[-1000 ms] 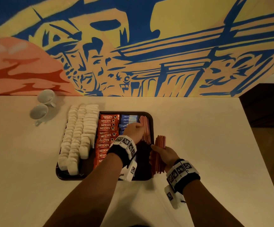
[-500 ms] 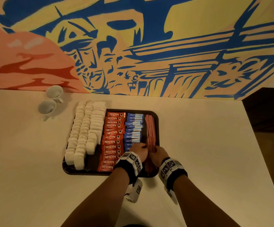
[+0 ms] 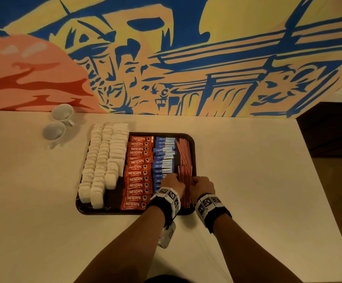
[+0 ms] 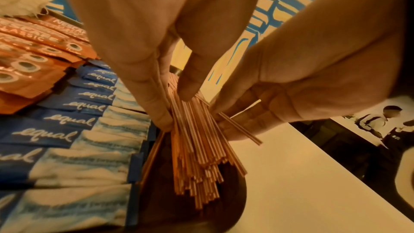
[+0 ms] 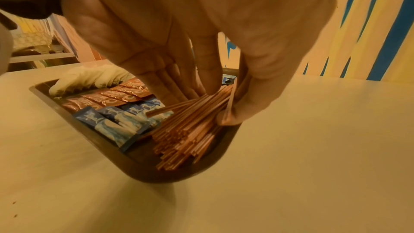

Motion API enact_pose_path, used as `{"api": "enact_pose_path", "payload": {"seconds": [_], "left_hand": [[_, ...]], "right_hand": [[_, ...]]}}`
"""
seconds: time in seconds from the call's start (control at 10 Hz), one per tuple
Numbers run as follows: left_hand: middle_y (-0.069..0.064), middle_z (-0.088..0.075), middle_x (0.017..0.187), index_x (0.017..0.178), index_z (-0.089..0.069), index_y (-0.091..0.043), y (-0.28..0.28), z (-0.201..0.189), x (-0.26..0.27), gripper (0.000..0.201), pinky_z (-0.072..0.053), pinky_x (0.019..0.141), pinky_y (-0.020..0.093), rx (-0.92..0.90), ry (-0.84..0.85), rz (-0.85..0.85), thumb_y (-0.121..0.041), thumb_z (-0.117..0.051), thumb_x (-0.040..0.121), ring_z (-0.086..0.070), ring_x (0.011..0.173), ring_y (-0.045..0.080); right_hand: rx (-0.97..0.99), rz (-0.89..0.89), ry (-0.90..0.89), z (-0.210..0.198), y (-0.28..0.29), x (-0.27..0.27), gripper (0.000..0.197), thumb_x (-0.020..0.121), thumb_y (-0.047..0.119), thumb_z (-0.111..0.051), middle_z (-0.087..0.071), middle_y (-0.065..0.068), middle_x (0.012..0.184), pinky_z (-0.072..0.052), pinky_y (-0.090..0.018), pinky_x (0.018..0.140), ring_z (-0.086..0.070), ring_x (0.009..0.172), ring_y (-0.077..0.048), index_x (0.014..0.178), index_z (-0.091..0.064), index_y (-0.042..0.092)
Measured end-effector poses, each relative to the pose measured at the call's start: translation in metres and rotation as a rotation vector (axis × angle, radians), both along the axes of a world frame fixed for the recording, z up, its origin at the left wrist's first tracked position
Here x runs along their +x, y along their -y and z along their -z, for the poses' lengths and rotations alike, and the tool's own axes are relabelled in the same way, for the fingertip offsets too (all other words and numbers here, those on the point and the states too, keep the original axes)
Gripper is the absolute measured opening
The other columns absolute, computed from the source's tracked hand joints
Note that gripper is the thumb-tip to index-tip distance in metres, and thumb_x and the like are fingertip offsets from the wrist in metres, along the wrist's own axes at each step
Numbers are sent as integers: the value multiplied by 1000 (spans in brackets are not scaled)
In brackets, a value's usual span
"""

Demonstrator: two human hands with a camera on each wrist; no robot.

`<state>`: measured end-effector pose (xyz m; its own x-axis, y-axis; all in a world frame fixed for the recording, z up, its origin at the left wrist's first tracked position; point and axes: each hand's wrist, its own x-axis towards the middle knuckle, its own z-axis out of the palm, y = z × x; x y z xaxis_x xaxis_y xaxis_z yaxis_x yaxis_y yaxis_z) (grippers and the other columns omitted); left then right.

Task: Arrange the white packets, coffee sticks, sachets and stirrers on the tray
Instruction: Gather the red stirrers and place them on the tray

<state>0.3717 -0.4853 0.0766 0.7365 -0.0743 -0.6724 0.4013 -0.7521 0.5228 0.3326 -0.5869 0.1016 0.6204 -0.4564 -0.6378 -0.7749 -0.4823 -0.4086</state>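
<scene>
Head: tray [image 3: 112,201] holds packets [image 3: 104,158], coffee sticks [image 3: 138,172], sachets [image 3: 164,154], stirrers [image 3: 183,158], left to right. Left wrist: left hand [image 4: 156,33] pinches the near stirrers between thumb and fingers [image 4: 161,105]. Right wrist: right hand [image 5: 268,42] clasps their other side with curled fingers [image 5: 246,111]

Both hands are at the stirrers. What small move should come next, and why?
Probably the right hand tucks the stray stirrer back into the stirrer bundle: it lies crosswise over that hand's fingers, while the left hand holds the other side.
</scene>
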Motion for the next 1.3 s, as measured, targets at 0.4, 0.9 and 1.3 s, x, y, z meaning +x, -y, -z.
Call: {"api": "enact_pose_path", "payload": {"seconds": [0.4,0.9,1.3], "left_hand": [[8,-61,130,121,-67,-9,0,0,-14,31,-49,101,35,102,130,52,-10,-54,93,-61,115,28],[-3,-63,118,119,-66,-21,-131,-52,-21,23,-41,93,26,165,410,-303,-24,-55,99,-60,110,23],[10,-51,146,144,-47,-14,-300,12,-20,55,-38,111,31,530,45,82,-34,-63,96,-50,132,29]], "right_hand": [[30,-157,-4,-6,11,-11,30,101,19,-51,-75,-12,112,-52,-27,78,-69,94,-28,114,-76,13],[345,86,50,3,39,-24,33,95,12,-65,-68,-11,101,-57,-48,92,-68,95,-31,126,-55,10],[345,108,-15,26,24,-29,31,101,5,-51,-61,-25,132,-56,-52,94,-61,121,-45,132,-59,3]]}}
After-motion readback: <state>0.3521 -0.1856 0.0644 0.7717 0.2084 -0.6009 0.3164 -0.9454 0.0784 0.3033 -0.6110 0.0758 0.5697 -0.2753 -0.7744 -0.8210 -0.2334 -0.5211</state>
